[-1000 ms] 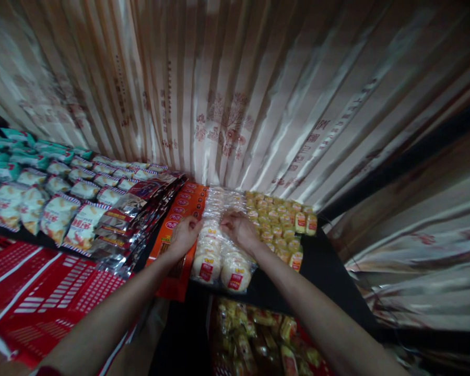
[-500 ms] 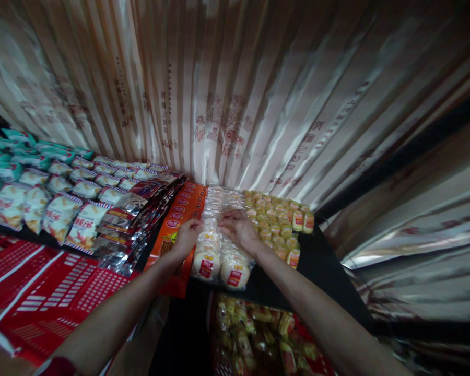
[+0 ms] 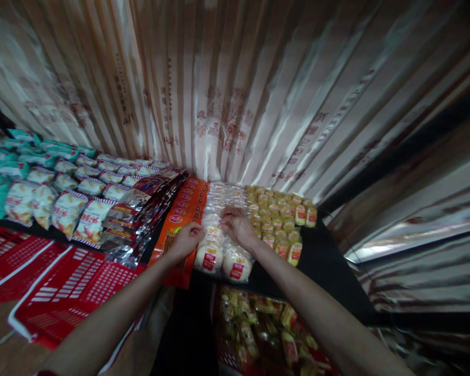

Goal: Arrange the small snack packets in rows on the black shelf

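Observation:
Two rows of clear-wrapped pale round buns (image 3: 223,256) with red labels lie on a dark shelf (image 3: 321,261). My left hand (image 3: 186,240) rests on the left row, fingers curled and pressing the packets. My right hand (image 3: 238,227) lies on the right row, fingers bent down onto a packet. Neither hand lifts anything. An orange packet (image 3: 182,219) lies just left of the buns, partly under my left hand. Small yellow-wrapped cakes (image 3: 282,219) fill the shelf to the right of my right hand.
Dark foil packs (image 3: 137,214) and white and teal snack bags (image 3: 50,193) line the shelf to the left. Red baskets (image 3: 66,292) sit low on the left. A lower shelf holds yellow snacks (image 3: 258,329). A striped printed curtain (image 3: 227,94) hangs behind.
Both hands stay on the bun rows, shifting slightly. The view has drifted a little, with the shelf sitting higher in the frame.

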A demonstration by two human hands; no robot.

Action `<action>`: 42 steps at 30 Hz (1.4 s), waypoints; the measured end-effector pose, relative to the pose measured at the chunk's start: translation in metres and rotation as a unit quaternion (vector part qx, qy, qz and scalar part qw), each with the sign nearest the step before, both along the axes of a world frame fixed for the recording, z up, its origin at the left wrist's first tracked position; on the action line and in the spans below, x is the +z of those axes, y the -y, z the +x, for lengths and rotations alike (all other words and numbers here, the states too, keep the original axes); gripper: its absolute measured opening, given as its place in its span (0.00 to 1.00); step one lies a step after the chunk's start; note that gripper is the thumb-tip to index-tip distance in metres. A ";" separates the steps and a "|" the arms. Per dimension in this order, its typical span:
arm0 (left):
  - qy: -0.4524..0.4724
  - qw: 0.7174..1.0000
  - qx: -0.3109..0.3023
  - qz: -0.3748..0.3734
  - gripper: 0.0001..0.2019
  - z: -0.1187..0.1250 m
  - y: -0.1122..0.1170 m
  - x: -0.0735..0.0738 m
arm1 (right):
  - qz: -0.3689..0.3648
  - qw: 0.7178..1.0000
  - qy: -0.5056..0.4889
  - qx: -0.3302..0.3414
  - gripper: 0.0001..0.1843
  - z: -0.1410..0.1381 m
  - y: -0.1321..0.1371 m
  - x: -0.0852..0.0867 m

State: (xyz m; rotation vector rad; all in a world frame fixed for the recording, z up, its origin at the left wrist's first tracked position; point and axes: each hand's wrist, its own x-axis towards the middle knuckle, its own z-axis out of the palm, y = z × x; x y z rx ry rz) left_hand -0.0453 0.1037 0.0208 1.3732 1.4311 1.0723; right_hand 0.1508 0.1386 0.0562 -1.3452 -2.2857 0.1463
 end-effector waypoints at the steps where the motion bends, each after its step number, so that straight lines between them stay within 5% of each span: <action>1: 0.015 1.000 -0.023 -0.002 0.08 0.000 0.001 -0.001 | -0.001 1.000 -0.002 -0.003 0.02 0.000 0.000 -0.001; 14: 0.010 0.997 0.067 0.027 0.05 0.017 0.004 -0.003 | 0.016 0.999 -0.017 0.027 0.05 0.006 0.016 0.007; 33: 0.038 0.997 0.052 0.046 0.07 0.014 0.005 -0.006 | 0.005 0.999 -0.011 0.052 0.07 -0.009 0.021 0.008; 42: -0.080 0.991 0.102 0.046 0.09 0.012 0.015 0.004 | -0.026 0.998 -0.054 0.000 0.03 -0.016 0.015 -0.002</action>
